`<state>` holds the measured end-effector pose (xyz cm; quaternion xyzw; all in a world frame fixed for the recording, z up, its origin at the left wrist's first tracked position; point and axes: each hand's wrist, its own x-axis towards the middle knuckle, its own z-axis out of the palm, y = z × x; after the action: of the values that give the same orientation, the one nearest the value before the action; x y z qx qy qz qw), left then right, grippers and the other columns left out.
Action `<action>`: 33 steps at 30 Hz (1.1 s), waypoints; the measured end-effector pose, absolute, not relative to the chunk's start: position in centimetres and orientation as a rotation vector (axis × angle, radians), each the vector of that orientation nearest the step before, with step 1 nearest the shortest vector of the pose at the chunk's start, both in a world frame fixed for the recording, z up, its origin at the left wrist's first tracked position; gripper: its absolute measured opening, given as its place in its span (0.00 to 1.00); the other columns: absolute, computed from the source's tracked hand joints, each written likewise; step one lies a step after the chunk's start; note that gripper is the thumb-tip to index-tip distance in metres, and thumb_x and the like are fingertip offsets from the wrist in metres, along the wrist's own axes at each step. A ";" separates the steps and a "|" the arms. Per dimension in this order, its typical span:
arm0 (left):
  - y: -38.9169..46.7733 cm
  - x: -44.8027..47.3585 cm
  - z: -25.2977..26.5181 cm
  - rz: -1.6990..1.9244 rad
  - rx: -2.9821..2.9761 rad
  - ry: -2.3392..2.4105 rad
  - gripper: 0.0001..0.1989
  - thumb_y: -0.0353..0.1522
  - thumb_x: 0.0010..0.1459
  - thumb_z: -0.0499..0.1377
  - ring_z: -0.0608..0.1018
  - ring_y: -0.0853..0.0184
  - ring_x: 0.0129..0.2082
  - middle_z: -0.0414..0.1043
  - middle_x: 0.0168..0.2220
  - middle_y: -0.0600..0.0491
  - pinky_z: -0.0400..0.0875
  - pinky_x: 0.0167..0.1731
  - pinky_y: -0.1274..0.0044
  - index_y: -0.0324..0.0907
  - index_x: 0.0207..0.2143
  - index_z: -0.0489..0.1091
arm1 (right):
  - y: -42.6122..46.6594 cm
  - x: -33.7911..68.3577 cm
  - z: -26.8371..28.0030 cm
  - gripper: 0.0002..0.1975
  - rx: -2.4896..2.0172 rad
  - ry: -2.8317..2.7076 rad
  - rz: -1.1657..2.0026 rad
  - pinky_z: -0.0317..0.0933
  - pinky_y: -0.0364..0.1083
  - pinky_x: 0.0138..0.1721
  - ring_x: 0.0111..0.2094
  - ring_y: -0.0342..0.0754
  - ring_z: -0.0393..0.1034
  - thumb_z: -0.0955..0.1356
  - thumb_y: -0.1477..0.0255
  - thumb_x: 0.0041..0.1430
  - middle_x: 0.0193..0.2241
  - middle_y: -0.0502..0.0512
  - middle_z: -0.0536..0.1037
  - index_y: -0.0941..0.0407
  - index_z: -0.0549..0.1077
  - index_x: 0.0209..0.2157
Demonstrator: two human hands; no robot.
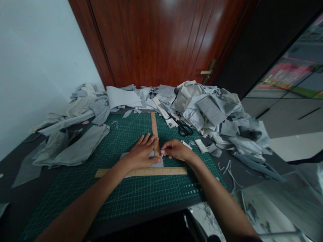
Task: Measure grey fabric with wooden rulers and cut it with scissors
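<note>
My left hand (pixel 142 151) lies flat with its fingers spread, pressing a wooden ruler (pixel 153 124) that points away from me and a small grey fabric piece (pixel 160 164) beneath it. Along the ruler's right edge, my right hand (pixel 175 150) is closed in a pinch on a thin pink piece (pixel 162 155), its tip at the cloth. What kind of marker or tool this is remains too small to tell. A second wooden ruler (pixel 161 171) lies crosswise nearer me, over the fabric's lower part and partly under my left forearm. All rest on a green cutting mat (pixel 121 198).
Black-handled scissors (pixel 185 129) lie beyond my right hand. Grey and white fabric scraps are heaped at the right (pixel 212 111) and left (pixel 80 144). A pale strip (pixel 201 146) and loose threads (pixel 230 173) lie at right. A wooden door (pixel 161 43) stands behind.
</note>
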<state>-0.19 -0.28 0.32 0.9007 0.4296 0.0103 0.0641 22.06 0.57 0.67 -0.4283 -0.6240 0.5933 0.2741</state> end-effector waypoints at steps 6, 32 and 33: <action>-0.4 0.0 0.7 0.018 2.697 1.311 0.49 0.57 0.62 0.52 0.41 0.48 0.73 0.41 0.74 0.40 0.39 0.69 0.58 0.35 0.72 0.45 | 1.4 22.0 0.4 0.13 -1.067 -1.411 1.580 0.56 0.38 0.20 0.19 0.38 0.64 0.79 0.65 0.45 0.21 0.46 0.76 0.58 0.78 0.28; -0.8 -0.4 0.6 0.163 2.685 1.290 0.50 0.61 0.60 0.51 0.42 0.47 0.73 0.44 0.73 0.38 0.40 0.69 0.57 0.37 0.72 0.48 | -6.7 22.4 2.5 0.08 -1.192 -1.899 0.899 0.56 0.44 0.33 0.31 0.46 0.64 0.75 0.67 0.55 0.30 0.49 0.70 0.54 0.79 0.37; -0.8 -0.3 0.7 0.152 2.685 1.291 0.50 0.61 0.60 0.51 0.42 0.48 0.73 0.43 0.73 0.39 0.40 0.69 0.58 0.38 0.72 0.48 | -7.4 22.5 2.6 0.11 -1.221 -1.959 0.883 0.58 0.45 0.34 0.33 0.46 0.66 0.76 0.67 0.53 0.32 0.49 0.71 0.54 0.78 0.38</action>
<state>-0.32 -0.81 0.69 0.8972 0.4315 0.0508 0.0793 22.51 -7.44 2.61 -0.4665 -0.7485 0.3373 0.3291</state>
